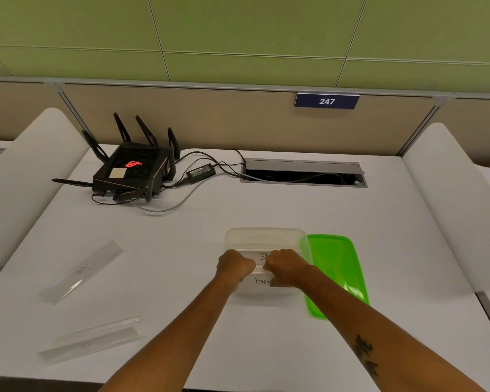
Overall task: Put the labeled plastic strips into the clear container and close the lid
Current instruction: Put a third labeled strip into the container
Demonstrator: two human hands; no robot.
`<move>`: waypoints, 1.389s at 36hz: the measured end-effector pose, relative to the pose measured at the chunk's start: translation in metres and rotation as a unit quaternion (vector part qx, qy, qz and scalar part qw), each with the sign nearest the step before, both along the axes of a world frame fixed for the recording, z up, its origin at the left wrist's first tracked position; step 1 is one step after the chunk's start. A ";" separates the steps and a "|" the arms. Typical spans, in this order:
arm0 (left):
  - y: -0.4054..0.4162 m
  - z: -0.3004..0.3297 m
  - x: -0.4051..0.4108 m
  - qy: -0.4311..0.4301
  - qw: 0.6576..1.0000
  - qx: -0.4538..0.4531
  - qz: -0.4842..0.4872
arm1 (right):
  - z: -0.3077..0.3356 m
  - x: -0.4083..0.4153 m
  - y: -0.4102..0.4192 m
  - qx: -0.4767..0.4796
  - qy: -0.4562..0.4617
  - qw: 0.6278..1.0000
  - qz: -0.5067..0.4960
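The clear container (266,236) stands open on the white desk in front of me. Inside it lie labeled plastic strips; one reads "PENGU…" (262,281) and another shows a "B" (263,256). My left hand (234,264) and my right hand (285,265) are both fisted over the container, pinching a strip (259,268) between them. The green lid (337,267) lies flat just right of the container, partly under its edge. Two more clear strips rest at the left: one with handwriting (81,271) and one nearer the front edge (89,339).
A black router (133,171) with antennas, its power brick (200,172) and cables sit at the back left. An open cable tray (303,172) is set into the desk at the back. White side dividers flank the desk.
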State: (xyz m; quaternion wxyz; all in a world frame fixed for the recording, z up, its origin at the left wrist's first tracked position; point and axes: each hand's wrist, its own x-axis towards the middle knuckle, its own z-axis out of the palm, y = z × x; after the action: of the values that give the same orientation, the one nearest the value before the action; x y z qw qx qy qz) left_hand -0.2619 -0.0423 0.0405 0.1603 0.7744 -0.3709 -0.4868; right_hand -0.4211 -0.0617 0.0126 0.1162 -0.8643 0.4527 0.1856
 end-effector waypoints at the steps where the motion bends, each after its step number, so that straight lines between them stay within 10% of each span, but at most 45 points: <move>1: 0.000 0.001 0.000 0.002 1.000 -0.001 -0.001 | 0.001 0.000 0.000 0.003 -0.001 1.000 -0.008; 24: 0.004 0.044 0.081 -0.070 0.984 -0.159 -0.041 | 0.064 0.088 0.000 -0.199 -0.282 0.935 -0.076; 50: 0.137 -0.015 0.381 -0.148 0.979 -0.051 0.130 | -0.019 0.302 0.089 0.132 -0.220 0.967 0.010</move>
State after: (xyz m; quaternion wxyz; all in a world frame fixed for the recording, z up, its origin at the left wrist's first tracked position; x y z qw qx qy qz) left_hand 0.1189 0.0943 0.0254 0.2047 0.8704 -0.3112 -0.3221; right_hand -0.1191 0.0271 -0.0060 0.3238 -0.8654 0.3792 0.0498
